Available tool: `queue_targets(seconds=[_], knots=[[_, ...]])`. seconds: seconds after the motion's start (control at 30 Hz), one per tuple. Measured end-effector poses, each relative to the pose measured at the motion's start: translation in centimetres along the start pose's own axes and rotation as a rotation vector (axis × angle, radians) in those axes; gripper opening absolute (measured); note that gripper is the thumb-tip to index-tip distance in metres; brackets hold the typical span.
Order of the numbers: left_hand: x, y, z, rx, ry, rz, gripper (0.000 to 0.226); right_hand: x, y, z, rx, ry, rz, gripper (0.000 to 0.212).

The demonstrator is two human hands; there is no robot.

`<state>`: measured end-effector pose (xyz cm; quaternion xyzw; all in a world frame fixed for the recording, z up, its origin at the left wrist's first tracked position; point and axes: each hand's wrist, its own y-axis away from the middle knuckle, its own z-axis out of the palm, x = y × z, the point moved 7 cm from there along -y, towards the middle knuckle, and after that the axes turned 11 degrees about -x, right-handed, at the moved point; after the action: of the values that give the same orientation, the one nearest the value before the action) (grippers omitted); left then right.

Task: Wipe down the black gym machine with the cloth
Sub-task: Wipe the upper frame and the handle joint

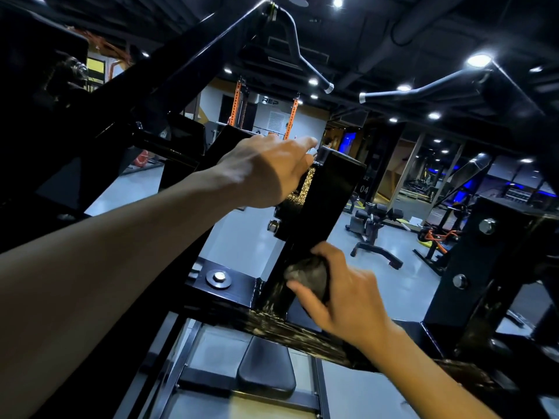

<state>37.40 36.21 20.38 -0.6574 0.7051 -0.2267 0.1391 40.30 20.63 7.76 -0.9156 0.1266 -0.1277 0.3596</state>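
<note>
A gym: a black weight machine frame [329, 201] up close, orange racks [239, 101] behind, an adjustable workout bench [375, 228] on grey floor, ceiling spotlights [478, 59].

"REP" on far wall sign [270, 100]; "04" on pillar [364, 189].

Head view, close above machine frame [320, 207]

Left hand [266, 170] reaches up, fingers curled in a grip — right hand [338, 297], lower, pinches a wad.
</note>
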Motion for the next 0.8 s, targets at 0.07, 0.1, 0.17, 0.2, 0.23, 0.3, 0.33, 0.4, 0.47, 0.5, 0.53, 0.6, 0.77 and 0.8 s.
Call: queue_targets(seconds=[0.07,0.1,0.17,0.2,0.23,0.3,0.33,0.4,0.47,0.5,0.53,0.6,0.77,0.8], knots=[[0.0,0.0,0.0,0.003,-0.003,-0.004,0.046,0.3,-0.8,-0.7,-0.008,0.053,-0.03,0.055],[0.0,0.0,0.0,0.007,-0.004,-0.007,0.046,0.7,-1.7,-2.0,0.041,0.055,-0.006,0.057],[-0.1,0.0,0.0,0.008,0.001,-0.008,0.047,1.7,-3.7,-4.9,0.16,-0.006,0.074,0.059],[-0.1,-0.1,0.0,0.005,0.005,-0.009,0.047,2.0,-4.3,-5.9,0.206,-0.05,0.11,0.058],[-0.2,-0.1,0.1,0.0,0.009,-0.009,0.047,2.2,-4.4,-6.3,0.24,-0.077,0.141,0.057],[-0.1,-0.1,0.1,-0.005,0.013,-0.007,0.046,1.5,-3.6,-5.4,0.234,-0.089,0.187,0.055],[0.0,-0.1,0.1,-0.005,0.014,-0.007,0.046,0.8,-2.8,-4.1,0.175,-0.08,0.183,0.054],[-0.1,0.0,0.0,-0.006,0.016,-0.003,0.046,-0.8,-0.7,-0.7,0.008,-0.011,0.092,0.053],[0.0,0.0,0.0,0.0,0.012,-0.004,0.046,-1.3,0.4,1.0,-0.107,0.069,0.004,0.054],[0.0,0.1,0.0,0.004,0.013,-0.004,0.046,-1.2,0.0,0.5,-0.101,0.096,-0.008,0.056],[0.0,0.1,0.0,0.005,0.015,-0.002,0.046,-0.9,-0.9,-0.7,-0.053,0.108,0.001,0.058],[0.0,-0.1,0.0,0.006,0.011,0.004,0.046,-0.3,-3.2,-3.9,0.097,0.108,0.066,0.061],[-0.1,-0.1,0.0,0.016,-0.011,-0.014,0.045,-1.2,-3.9,-4.5,0.164,0.103,0.158,0.052],[-0.2,-0.1,0.0,0.014,-0.007,-0.018,0.045,-1.9,-2.9,-2.9,0.087,0.128,0.134,0.053]])
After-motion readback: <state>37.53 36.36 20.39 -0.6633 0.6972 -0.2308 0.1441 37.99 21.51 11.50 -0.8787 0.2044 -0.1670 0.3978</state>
